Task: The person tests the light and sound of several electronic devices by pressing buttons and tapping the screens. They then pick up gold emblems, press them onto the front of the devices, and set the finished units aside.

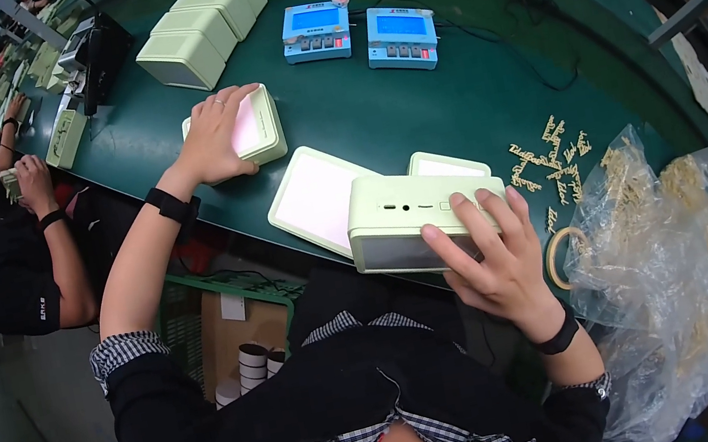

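Green bench (410, 107): dark green work surface running from upper left to right, its near edge just ahead of the person's chest.
Clear plastic bag (658, 281): crinkled, at the right end of the bench, filled with small pale yellow moulded pieces.
Row of housings (202, 28): four pale green box-shaped units side by side at the far edge, well apart from both hands.
Held housing (407, 223): pale green rounded box at the near bench edge; top face carries a small slot, a round hole and a dash-shaped mark; front face grey-white.
Flat panel (312, 198): pale green rim, white centre, lying just left of and touching the held housing.
Second panel (448, 164): same make, partly hidden behind the held housing.
Covered unit (257, 124): pale green, with pinkish-white top, mid-bench.
Two controllers (359, 35): blue boxes with lit screens and button rows, cables trailing right.
Right hand (493, 258): grips the held housing's right end, fingers spread over its top, thumb on the front face; black wristband.
Left hand (212, 142): lies palm-down on the covered unit, fingers together and flat, ring on one finger, black wristband.
Loose pieces (550, 153): pale yellow sprue bits scattered right of the panels.
Tape roll (561, 255): tan ring, beside the bag.
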Motion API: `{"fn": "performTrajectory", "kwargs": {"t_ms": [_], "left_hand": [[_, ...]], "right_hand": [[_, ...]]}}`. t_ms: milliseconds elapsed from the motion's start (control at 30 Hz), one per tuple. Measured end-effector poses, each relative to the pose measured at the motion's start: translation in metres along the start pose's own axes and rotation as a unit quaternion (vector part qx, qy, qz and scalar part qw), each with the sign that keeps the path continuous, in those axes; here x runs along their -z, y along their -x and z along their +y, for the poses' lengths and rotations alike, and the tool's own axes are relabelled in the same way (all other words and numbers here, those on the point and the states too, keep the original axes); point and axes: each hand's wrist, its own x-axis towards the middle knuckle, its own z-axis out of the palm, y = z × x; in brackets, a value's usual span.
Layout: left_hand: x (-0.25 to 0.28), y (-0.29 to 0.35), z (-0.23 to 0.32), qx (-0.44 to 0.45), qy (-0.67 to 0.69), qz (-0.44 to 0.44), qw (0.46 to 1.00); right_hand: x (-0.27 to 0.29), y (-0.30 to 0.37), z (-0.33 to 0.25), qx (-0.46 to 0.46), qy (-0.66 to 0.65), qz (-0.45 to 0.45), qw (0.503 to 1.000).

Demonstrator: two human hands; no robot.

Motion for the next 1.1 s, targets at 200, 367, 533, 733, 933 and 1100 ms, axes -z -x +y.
{"fn": "performTrajectory", "kwargs": {"t_ms": [200,367,533,733,933,1100], "left_hand": [[0.001,0.0,0.002,0.009,-0.001,-0.005,1.0],[0.003,0.01,-0.004,-0.004,0.008,0.011,1.0],[0.002,-0.002,0.005,0.008,0.011,0.001,1.0],[0.005,0.009,0.004,0.034,-0.001,-0.016,0.999],[-0.001,0.008,0.003,0.006,-0.019,-0.01,1.0],[-0.003,0.007,0.001,0.002,-0.033,-0.018,0.999]], "right_hand": [[0.003,-0.003,0.0,-0.001,0.009,-0.028,1.0],[0.007,-0.007,-0.001,-0.017,-0.036,-0.031,0.999],[0.011,-0.008,0.001,-0.045,-0.051,-0.039,0.997],[0.005,-0.013,0.001,-0.046,-0.05,-0.042,0.997],[0.005,-0.014,0.003,-0.053,-0.048,-0.044,0.996],[0.005,-0.018,0.004,-0.057,-0.064,-0.045,0.995]]}}
